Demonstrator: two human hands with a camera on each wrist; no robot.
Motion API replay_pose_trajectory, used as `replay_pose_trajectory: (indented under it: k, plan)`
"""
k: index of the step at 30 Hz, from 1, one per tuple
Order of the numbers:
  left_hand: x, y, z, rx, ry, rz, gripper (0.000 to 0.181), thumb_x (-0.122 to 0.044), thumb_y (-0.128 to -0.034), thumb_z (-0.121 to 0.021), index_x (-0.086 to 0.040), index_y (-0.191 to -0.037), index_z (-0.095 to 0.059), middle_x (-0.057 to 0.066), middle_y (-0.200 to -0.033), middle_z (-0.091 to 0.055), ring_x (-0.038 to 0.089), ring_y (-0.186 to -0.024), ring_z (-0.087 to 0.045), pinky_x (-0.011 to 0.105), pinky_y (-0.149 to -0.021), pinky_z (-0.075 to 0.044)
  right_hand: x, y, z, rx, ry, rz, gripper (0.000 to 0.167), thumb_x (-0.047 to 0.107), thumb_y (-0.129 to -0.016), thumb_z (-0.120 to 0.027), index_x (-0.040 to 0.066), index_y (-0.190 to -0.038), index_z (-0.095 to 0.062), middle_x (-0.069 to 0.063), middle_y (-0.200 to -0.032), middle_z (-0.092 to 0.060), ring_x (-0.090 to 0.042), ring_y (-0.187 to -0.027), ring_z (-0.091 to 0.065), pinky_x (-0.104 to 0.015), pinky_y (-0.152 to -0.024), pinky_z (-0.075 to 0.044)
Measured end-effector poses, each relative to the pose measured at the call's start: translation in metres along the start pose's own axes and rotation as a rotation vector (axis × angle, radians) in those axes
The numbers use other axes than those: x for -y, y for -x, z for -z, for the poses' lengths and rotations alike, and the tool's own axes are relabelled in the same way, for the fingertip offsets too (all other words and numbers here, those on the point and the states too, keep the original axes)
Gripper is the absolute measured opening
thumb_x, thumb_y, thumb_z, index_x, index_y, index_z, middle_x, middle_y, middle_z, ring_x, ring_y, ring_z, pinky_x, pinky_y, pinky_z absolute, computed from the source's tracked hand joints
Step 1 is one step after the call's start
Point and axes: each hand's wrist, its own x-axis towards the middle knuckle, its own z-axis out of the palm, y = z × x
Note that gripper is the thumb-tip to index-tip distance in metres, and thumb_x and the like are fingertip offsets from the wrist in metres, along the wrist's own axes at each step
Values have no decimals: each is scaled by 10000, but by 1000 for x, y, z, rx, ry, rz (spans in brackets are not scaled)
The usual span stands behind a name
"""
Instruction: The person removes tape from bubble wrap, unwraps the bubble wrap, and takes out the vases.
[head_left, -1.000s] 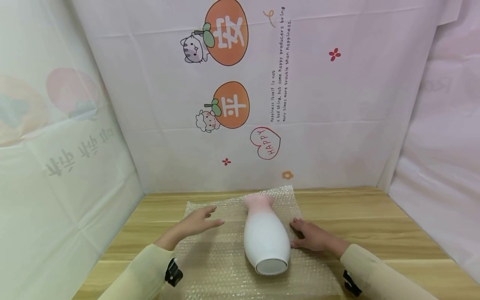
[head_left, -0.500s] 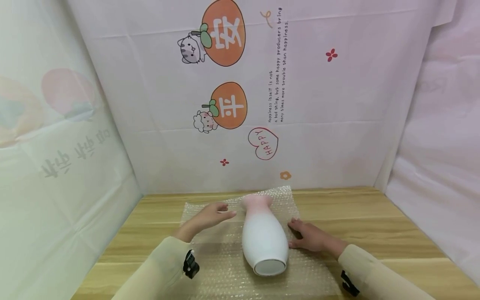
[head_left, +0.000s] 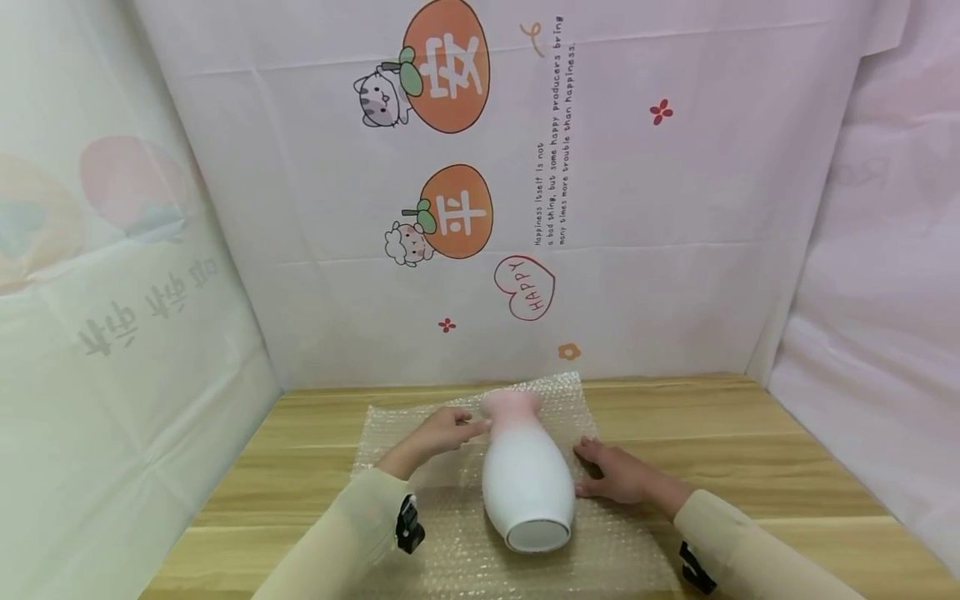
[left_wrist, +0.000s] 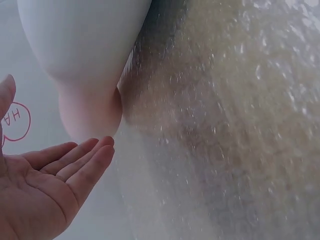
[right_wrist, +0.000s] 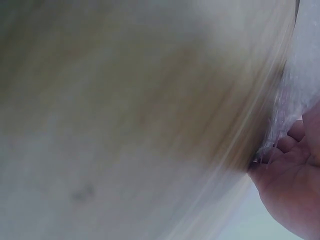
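A white vase with a pink neck (head_left: 528,475) lies on its side on bubble wrap (head_left: 450,533), its round base facing the viewer. My left hand (head_left: 442,433) is at the left of the vase's neck, fingers relaxed. In the left wrist view the fingers of that hand (left_wrist: 55,185) extend close to the pink mouth of the vase (left_wrist: 90,112); whether they touch cannot be told. My right hand (head_left: 622,475) rests at the right edge of the wrap, beside the vase. In the right wrist view part of that hand (right_wrist: 290,175) shows against the wrap (right_wrist: 287,110).
The wooden table (head_left: 750,467) extends on both sides of the wrap. A white printed cloth (head_left: 637,292) hangs behind the table, with further cloth at the left (head_left: 150,400) and right (head_left: 877,375). Dark straps with small devices are on both sleeves.
My left hand has moved right, from above the left part of the wrap to the vase's neck. My right hand and the vase have kept their places, while the view has shifted slightly.
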Motion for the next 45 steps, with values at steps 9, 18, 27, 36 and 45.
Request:
replay_pose_trajectory:
  k: [9,18,27,36,45]
  plan:
    - [-1,-15,-17,-15,67,100,585,-537,-888,-635,20,-1061,-666,96,-915,-658,233,-829,-669,347,-751,-551,0,-1,-2,-8,-3,12,778,388,-872,-714,-148,-1365,-439,-380,-1439,-321,-513,-1339,-289,-597,-1067,-260]
    - [-5,-27,-27,-10,135,161,659,-616,-852,-625,25,-1007,-635,99,-876,-647,195,-769,-653,401,-774,-556,1,1,1,-10,-13,4,767,365,-876,-716,-154,-1365,-434,-382,-1441,-315,-519,-1342,-277,-599,-1072,-247]
    - [-5,-35,-35,23,272,208,716,-600,-820,-673,34,-1145,-602,118,-916,-639,228,-792,-636,383,-739,-558,-1,0,-2,-7,-9,-4,772,376,-879,-710,-147,-1373,-429,-375,-1448,-308,-512,-1347,-274,-594,-1077,-243]
    - [-6,-37,-34,85,327,194,717,-641,-829,-632,-12,-1173,-611,110,-993,-638,230,-896,-629,410,-819,-532,2,1,1,-6,-23,-20,774,370,-877,-712,-141,-1381,-423,-363,-1463,-297,-498,-1360,-260,-586,-1082,-242]
    - [-9,-25,-34,122,416,113,647,-577,-876,-619,-49,-1249,-584,96,-1084,-633,245,-985,-612,448,-898,-495,0,2,0,-1,-21,0,785,398,-883,-697,-136,-1387,-418,-365,-1466,-289,-503,-1360,-255,-592,-1075,-251]
